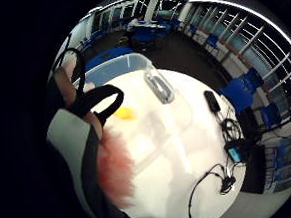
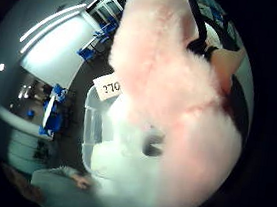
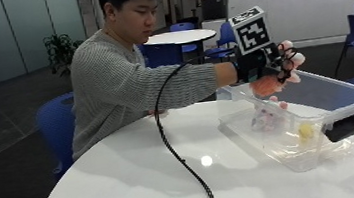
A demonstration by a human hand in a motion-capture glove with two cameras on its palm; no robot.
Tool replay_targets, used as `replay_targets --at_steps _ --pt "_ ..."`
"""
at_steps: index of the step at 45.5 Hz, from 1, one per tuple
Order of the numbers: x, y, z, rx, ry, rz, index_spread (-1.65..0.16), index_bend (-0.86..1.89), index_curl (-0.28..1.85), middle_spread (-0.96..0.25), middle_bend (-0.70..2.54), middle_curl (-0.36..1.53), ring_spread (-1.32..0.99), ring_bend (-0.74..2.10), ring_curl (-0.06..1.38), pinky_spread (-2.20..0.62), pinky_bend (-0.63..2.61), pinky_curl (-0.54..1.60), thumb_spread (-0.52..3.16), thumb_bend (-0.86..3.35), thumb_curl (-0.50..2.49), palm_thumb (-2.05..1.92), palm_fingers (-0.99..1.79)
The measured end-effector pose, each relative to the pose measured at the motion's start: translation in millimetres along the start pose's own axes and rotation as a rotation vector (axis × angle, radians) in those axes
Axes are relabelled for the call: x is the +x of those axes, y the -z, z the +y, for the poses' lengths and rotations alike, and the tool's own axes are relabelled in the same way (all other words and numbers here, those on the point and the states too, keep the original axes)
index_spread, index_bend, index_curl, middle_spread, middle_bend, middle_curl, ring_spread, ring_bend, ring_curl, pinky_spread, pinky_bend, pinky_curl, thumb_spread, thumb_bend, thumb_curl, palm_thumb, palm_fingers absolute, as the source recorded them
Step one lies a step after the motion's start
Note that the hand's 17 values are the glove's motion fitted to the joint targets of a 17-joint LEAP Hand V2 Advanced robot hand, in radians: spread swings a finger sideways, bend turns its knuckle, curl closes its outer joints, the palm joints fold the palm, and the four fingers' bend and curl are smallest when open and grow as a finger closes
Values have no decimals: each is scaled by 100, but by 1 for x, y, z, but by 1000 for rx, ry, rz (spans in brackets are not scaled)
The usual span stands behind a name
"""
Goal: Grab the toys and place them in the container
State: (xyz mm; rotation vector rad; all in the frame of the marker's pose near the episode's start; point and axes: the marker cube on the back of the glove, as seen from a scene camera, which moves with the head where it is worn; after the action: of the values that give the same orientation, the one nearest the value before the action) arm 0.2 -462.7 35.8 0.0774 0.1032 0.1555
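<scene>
A person in a grey sweater sits at the round white table (image 3: 138, 169). At its 3 o'clock edge stands one clear container (image 3: 337, 92). Above it, the right hand (image 3: 268, 66) has its fingers curled around one pink fluffy toy (image 3: 266, 85). Two more toys lie inside: a pale one (image 3: 265, 116) and a yellow one (image 3: 306, 132).
</scene>
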Motion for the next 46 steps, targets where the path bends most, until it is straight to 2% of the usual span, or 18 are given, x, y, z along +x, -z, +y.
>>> replay_targets --at_steps 5,8,9,10,13,23,32,38,46 --pt "4 -23 3 -154 -88 -2 -47 10 45 -31 60 75 -46 98 51 -41 110 41 71 0 91 65 77" --pt "8 -34 9 -272 -90 -6 -45 14 45 -31 55 73 -45 90 50 -34 104 41 92 -7 82 47 42" --pt "10 -37 11 -295 -86 -5 -44 15 46 -31 56 74 -45 91 52 -33 105 43 96 -7 80 45 41" --pt "11 -39 13 -308 -84 -3 -44 13 45 -30 43 69 -41 81 48 -26 106 43 98 -11 76 35 9" --pt "13 -44 18 -319 -78 -1 -42 16 46 -29 36 66 -36 75 48 -18 108 44 105 -9 69 24 -6" --pt "5 -42 36 -339 -32 -19 -41 20 43 -27 25 57 -26 62 37 -2 97 34 120 -4 53 5 -5" --pt "22 3 90 -246 1 -43 -41 22 44 -24 20 53 -20 53 34 4 86 31 127 -4 43 -4 -5" --pt "72 46 155 -171 -85 -40 -41 23 45 -23 18 51 -18 50 33 5 82 29 129 -4 38 -5 -3" --pt "112 66 220 -155 -235 12 -41 24 46 -22 19 48 -17 47 32 6 78 29 130 -4 33 -5 1"
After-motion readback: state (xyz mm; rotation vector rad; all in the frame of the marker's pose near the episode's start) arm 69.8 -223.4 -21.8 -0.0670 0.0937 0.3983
